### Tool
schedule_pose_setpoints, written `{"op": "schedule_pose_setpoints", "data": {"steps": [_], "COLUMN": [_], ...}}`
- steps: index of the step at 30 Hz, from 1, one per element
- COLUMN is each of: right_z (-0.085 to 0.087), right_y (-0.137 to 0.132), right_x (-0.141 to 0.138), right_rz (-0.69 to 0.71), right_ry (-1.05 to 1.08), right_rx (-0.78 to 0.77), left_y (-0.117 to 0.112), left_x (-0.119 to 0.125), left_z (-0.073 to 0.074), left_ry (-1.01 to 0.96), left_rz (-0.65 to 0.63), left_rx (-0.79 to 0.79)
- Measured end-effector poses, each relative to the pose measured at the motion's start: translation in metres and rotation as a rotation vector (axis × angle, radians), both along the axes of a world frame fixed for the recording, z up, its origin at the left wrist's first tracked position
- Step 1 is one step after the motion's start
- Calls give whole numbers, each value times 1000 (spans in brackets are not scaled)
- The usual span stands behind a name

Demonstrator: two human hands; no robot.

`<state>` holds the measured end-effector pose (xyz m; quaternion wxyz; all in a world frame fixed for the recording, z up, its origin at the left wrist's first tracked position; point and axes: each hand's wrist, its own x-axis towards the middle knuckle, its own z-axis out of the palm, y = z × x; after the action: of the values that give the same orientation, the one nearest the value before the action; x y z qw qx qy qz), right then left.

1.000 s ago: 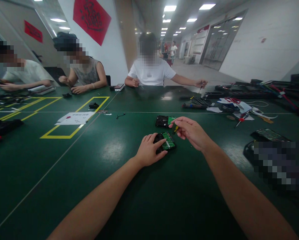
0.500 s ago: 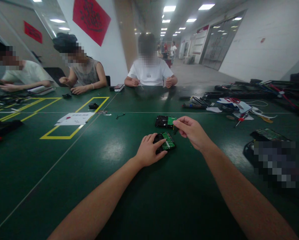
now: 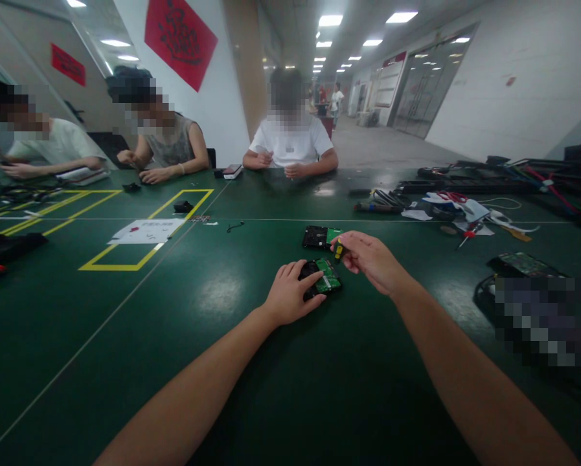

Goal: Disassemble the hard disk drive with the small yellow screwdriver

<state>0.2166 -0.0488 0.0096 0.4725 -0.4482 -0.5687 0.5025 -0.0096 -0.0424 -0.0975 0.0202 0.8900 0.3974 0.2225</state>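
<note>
A small black hard drive with a green circuit board (image 3: 325, 279) lies on the green table (image 3: 212, 298). My left hand (image 3: 290, 294) rests on its left side, fingers curled over it, holding it down. My right hand (image 3: 368, 259) hovers just right of and above the drive, fingers pinched on a small screwdriver with a yellow and black handle (image 3: 338, 252). A second hard drive with a green board (image 3: 320, 236) lies just behind.
Three people sit across the table, hands busy. Cables, tools and papers (image 3: 445, 207) litter the right side; a tray (image 3: 518, 262) sits far right. A white sheet (image 3: 144, 230) lies in a yellow-taped rectangle at left.
My right hand has dropped a little toward the drive with the screwdriver. The person opposite in white has pulled an outstretched arm back to the chest.
</note>
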Motion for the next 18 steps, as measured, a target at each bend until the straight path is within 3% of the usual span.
{"op": "schedule_pose_setpoints", "data": {"steps": [6,12,18], "right_z": [4,5,-1], "right_y": [-4,-1,3], "right_x": [-2,3,7], "right_rz": [-136,-89,-208], "right_ry": [-126,-189,-300], "right_rx": [78,197,363], "left_y": [-1,-1,-1], "left_x": [0,1,1], "left_z": [3,3,1], "left_ry": [-5,-8,-9], "left_rz": [-3,-2,0], "left_rx": [-12,-14,-1]}}
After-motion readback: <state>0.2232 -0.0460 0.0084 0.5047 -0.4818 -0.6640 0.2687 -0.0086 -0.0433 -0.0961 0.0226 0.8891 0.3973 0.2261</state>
